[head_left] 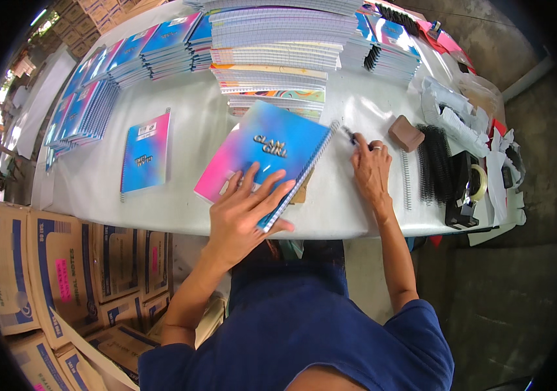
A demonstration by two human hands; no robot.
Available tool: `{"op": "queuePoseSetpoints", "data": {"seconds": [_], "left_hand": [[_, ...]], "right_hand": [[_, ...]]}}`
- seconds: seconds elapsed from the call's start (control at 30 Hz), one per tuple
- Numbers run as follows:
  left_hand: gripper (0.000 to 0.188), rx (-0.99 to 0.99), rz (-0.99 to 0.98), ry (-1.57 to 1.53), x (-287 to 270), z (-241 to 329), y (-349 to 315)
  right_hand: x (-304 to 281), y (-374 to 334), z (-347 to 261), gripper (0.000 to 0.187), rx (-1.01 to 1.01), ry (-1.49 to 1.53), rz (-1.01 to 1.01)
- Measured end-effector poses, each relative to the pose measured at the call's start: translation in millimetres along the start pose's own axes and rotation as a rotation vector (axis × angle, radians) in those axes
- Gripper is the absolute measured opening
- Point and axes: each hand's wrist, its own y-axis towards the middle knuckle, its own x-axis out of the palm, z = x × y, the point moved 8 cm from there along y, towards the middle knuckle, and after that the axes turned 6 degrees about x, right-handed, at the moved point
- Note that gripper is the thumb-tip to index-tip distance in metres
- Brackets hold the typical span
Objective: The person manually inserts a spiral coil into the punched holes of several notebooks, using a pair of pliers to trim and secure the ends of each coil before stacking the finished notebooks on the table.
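Note:
My left hand (251, 207) grips a blue-and-pink spiral notebook (283, 132) near its lower edge, fingers spread over the cover and thumb by the wire spine. The notebook is tilted above the table, its spine to the right. My right hand (372, 168) rests on the table right of it, with fingers curled at a small dark tool (350, 135); the fingers hide part of it, and its kind is unclear. Left of the held notebook, another notebook (146, 156) of the same cover lies flat, turned upside down.
A tall notebook stack (278, 49) stands behind, with finished-looking piles (131, 49) at the far left. At right lie a brown block (407, 133), black wire coils (435, 163), a tape dispenser (464, 192) and crumpled plastic (451, 107). Cardboard boxes (63, 274) stand below left.

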Motion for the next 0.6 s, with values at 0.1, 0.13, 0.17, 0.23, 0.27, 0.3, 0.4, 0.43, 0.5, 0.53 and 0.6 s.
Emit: {"op": "queuePoseSetpoints", "data": {"seconds": [0.1,0.13,0.17,0.23,0.27,0.3,0.4,0.43,0.5,0.53,0.6], "left_hand": [[0.053,0.021,0.015,0.191,12,8,5],[0.053,0.003,0.002,0.223,11,9,10],[0.053,-0.013,-0.011,0.253,12,7,11],[0.065,-0.032,-0.022,0.244,14,4,9],[0.068,-0.041,-0.026,0.236,15,5,10],[0.071,-0.051,-0.029,0.228,16,5,11],[0.078,-0.055,-0.022,0.243,18,8,12],[0.077,-0.057,-0.015,0.253,18,9,13],[0.066,-0.045,0.016,0.278,20,7,14],[0.062,-0.041,0.034,0.292,20,6,13],[0.063,-0.063,0.048,0.289,21,4,9]], "right_hand": [[-54,-24,-15,0.031,0.165,0.417,-0.021],[-75,-37,-34,0.031,0.105,0.537,-0.057],[-93,-51,-56,0.034,0.005,0.647,-0.103],[-116,-79,-89,0.043,-0.221,0.704,-0.134],[-123,-87,-98,0.044,-0.247,0.655,-0.146],[-125,-93,-103,0.045,-0.282,0.637,-0.111],[-122,-97,-105,0.046,-0.288,0.625,-0.112],[-122,-98,-106,0.046,-0.304,0.605,-0.097],[-120,-98,-107,0.044,-0.308,0.589,-0.112],[-119,-98,-108,0.042,-0.300,0.592,-0.141],[-99,-95,-106,0.037,-0.121,0.758,-0.470]]}}
